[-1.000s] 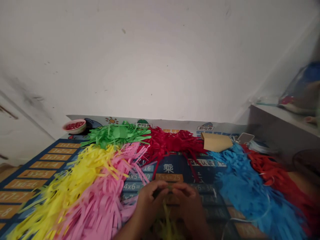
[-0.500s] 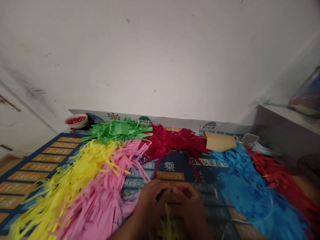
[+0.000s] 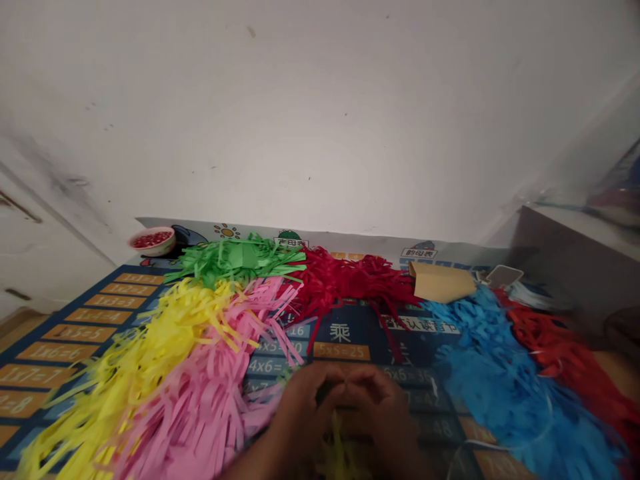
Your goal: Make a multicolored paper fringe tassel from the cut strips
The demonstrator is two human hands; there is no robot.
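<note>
At the bottom centre, my left hand (image 3: 305, 410) and my right hand (image 3: 385, 413) meet with their fingers curled and fingertips together. Both look closed in a pinch. Thin yellow-green strips (image 3: 339, 450) hang dimly below the fingers; their top end is hidden. Just left of my left hand lies a pile of pink paper strips (image 3: 200, 400), with yellow strips (image 3: 150, 353) beyond it. Blue strips (image 3: 505, 380) lie to the right of my right hand, and dark red strips (image 3: 350, 280) spread out ahead of both hands.
Green strips (image 3: 240, 259) and a bowl of red bits (image 3: 153, 241) stand at the back left. A brown paper piece (image 3: 443, 282) lies at the back right, near red strips (image 3: 565, 353). Thin white string curves over the blue pile. A printed mat (image 3: 83, 316) covers the table.
My hands have shifted slightly, and the fingertips have moved a little. The small dark spot between them no longer shows. The view has shifted slightly.
</note>
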